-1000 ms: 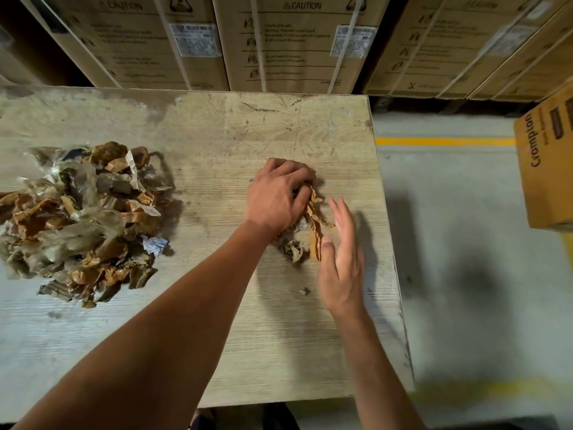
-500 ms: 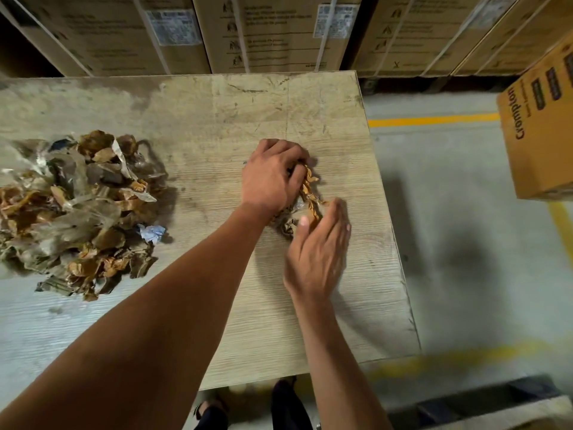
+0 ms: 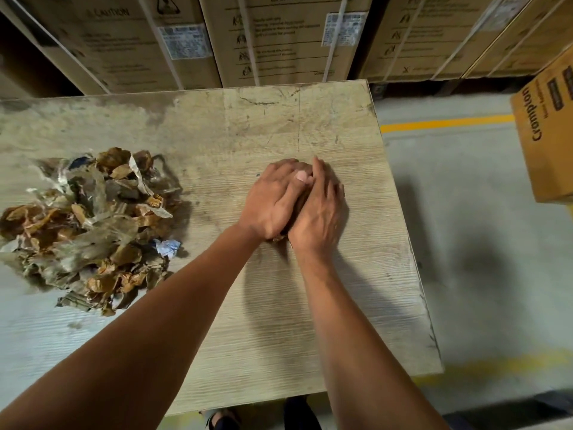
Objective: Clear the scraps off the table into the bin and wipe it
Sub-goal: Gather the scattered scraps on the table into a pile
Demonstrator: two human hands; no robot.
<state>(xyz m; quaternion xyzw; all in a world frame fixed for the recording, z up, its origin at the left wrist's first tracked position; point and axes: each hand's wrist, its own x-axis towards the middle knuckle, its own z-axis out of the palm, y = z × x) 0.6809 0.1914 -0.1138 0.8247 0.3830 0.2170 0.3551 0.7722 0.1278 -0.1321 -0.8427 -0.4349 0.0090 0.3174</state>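
Hands together near the right end of the bench (image 3: 310,321): our left hand (image 3: 269,203) and right hand (image 3: 322,209) are cupped against each other, fingers curled over a small clump of scraps (image 3: 280,238), of which only a brown sliver shows at the heels of our palms. How firmly we grip it, we cannot tell. Well apart to the left lies the big pile of scraps (image 3: 90,225), brown paper and crumpled plastic film, untouched by either hand. Cardboard cartons (image 3: 279,38) stand behind the bench.
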